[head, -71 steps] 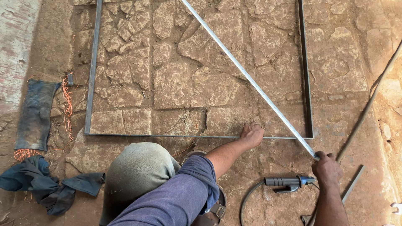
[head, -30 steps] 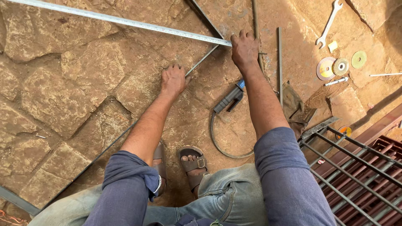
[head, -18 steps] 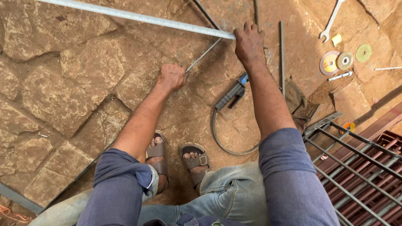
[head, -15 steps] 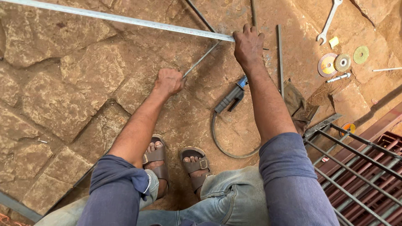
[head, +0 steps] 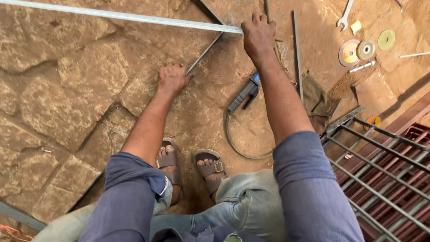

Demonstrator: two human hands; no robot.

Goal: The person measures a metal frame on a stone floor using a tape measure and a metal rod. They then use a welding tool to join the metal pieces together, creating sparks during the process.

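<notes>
While the person crouches on the stone floor [head: 67, 103], the right hand [head: 259, 35] presses down on the near end of a long light metal bar [head: 121, 16], fingers spread over it rather than wrapped around. The left hand [head: 171, 80] is clenched on the end of a thinner dark rod [head: 205, 52], which runs diagonally up to meet the bar's end. Both pieces lie on the floor, touching or nearly so at that corner. No weld bead is visible there; judged from this, alignment is in hand and joining remains. A welding holder [head: 243, 96] lies untouched just beside the right forearm.
</notes>
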